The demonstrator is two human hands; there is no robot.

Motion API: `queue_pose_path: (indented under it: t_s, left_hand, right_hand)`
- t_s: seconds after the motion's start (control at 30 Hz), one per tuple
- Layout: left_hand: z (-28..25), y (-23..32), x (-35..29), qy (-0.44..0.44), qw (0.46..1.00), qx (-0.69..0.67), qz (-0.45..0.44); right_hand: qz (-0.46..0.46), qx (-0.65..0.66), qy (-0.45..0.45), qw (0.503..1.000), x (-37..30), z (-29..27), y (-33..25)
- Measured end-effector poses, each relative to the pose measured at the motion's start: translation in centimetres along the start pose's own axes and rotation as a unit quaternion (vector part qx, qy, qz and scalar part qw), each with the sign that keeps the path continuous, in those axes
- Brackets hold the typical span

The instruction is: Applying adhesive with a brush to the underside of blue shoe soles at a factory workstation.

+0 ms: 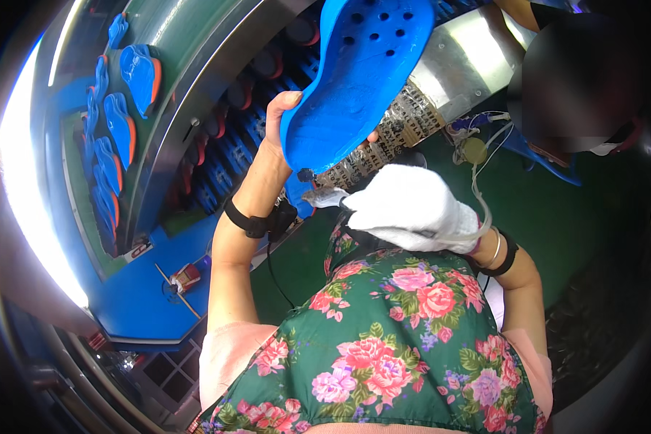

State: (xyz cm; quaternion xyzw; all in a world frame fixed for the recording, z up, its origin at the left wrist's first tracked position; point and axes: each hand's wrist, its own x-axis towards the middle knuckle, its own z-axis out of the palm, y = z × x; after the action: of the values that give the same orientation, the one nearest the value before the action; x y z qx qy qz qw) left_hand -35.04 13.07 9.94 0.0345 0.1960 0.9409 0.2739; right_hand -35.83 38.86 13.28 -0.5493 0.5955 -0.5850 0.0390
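Green surface (177, 54): blue-and-orange soles (142, 76) in rows.
Left hand (275, 124): gripping blue perforated shoe piece (351, 79).
White-gloved right hand (409, 206): near its lower end; grip unclear.

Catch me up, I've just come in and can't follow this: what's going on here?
The person's bare left hand holds up a large blue shoe-shaped piece, with small holes toward its upper end. The right hand, in a white glove, is just below its lower end; whether it holds anything is hard to make out. More blue pieces with orange edges line the green surface at the left. Another person is at the upper right.
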Motion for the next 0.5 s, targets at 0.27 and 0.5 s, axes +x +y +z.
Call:
queue_pose_path:
  t_s: [0.27, 0.5]
  left_hand:
    - [0.1, -0.1, -0.1, 0.04, 0.997, 0.062, -0.039]
    - [0.6, -1.3, 0.1, 0.104, 0.993, 0.048, 0.038]
  right_hand:
    - [0.003, -0.067, 0.005, 0.998, -0.8, 0.0, -0.1]
    - [0.082, 0.001, 0.121, 0.989, -0.7, 0.7, -0.7]
